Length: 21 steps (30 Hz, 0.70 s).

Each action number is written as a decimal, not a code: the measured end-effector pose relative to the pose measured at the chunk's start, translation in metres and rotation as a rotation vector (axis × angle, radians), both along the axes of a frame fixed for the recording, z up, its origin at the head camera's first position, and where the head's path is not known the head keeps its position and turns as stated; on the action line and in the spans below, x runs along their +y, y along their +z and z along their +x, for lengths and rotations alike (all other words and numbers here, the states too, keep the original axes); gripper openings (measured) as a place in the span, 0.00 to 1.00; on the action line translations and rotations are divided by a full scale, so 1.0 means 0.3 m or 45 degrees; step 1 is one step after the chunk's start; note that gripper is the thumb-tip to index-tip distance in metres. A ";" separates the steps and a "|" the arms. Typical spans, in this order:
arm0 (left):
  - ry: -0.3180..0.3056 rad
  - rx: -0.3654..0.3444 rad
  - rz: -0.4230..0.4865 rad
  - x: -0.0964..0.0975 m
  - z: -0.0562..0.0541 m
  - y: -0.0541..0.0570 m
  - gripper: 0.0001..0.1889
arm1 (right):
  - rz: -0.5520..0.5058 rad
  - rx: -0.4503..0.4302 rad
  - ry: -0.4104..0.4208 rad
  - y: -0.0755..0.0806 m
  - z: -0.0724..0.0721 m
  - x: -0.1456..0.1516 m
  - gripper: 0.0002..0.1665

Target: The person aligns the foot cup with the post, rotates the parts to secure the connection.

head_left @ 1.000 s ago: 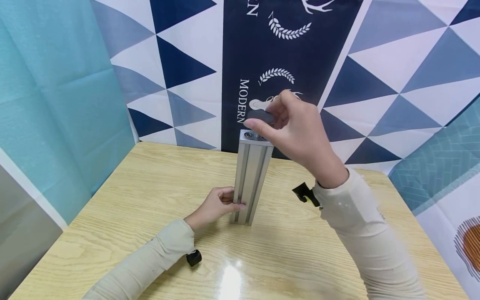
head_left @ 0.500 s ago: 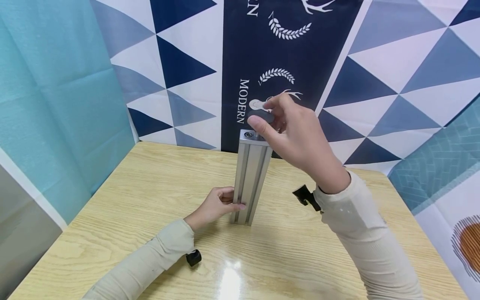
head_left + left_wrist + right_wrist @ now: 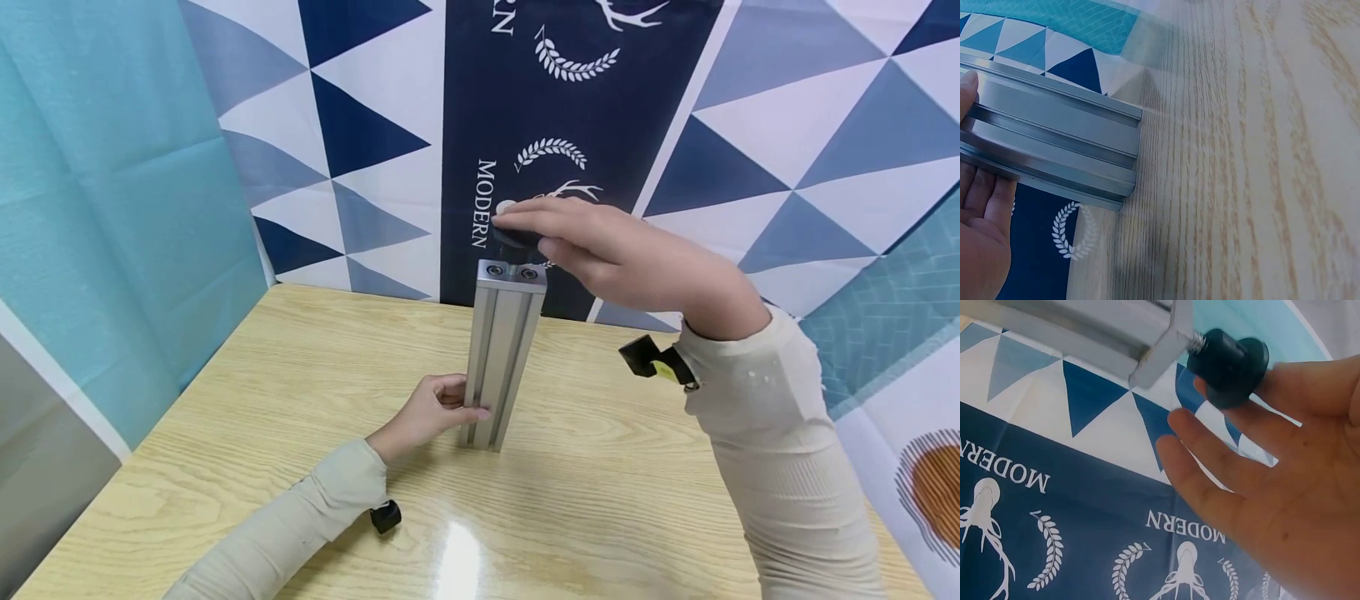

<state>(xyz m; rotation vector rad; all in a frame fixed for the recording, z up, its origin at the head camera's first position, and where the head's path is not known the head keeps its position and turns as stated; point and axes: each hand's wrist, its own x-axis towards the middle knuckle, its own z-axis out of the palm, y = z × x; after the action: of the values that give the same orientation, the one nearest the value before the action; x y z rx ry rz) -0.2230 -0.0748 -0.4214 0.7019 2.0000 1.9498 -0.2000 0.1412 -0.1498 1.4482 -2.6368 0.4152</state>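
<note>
A silver aluminium profile [image 3: 501,367] stands upright on the wooden table, grooves running down its sides. Low down, my left hand [image 3: 431,414] grips it, thumb across the front and fingers behind. The left wrist view shows the profile's lower end [image 3: 1107,159] close to the wood. On top is an end plate [image 3: 512,277] with two screws. Above the plate sits a black round levelling foot [image 3: 1229,362] on a short threaded stud [image 3: 1197,342]. My right hand [image 3: 611,254] reaches over the foot with fingers extended, right at its disc, not curled round it.
The wood-grain table [image 3: 360,350] extends around the profile. Behind it hangs a patterned cloth [image 3: 375,100] with triangles and a dark printed strip. A teal curtain [image 3: 112,192] borders the left. Small black cameras [image 3: 386,517] hang from both sleeves.
My right hand has gone from a curled thumb-and-finger hold at the black foot to straightened fingers over it, its wrist swinging right. My left hand and the profile have kept their place.
</note>
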 end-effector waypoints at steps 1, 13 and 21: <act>0.000 -0.003 0.001 0.000 -0.007 -0.013 0.20 | -0.004 0.006 0.014 0.000 -0.007 0.001 0.26; 0.025 0.038 -0.024 0.003 -0.023 -0.041 0.21 | -0.141 0.039 -0.118 -0.018 -0.025 -0.006 0.22; 0.037 0.062 -0.048 0.000 -0.022 -0.043 0.25 | -0.315 -0.031 -0.304 -0.054 -0.029 -0.020 0.23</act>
<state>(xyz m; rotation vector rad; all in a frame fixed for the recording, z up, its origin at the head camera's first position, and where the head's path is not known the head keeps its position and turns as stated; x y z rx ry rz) -0.2296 -0.0747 -0.4343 0.7219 2.0814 1.9233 -0.2086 0.1352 -0.1659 1.0488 -2.6206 0.7048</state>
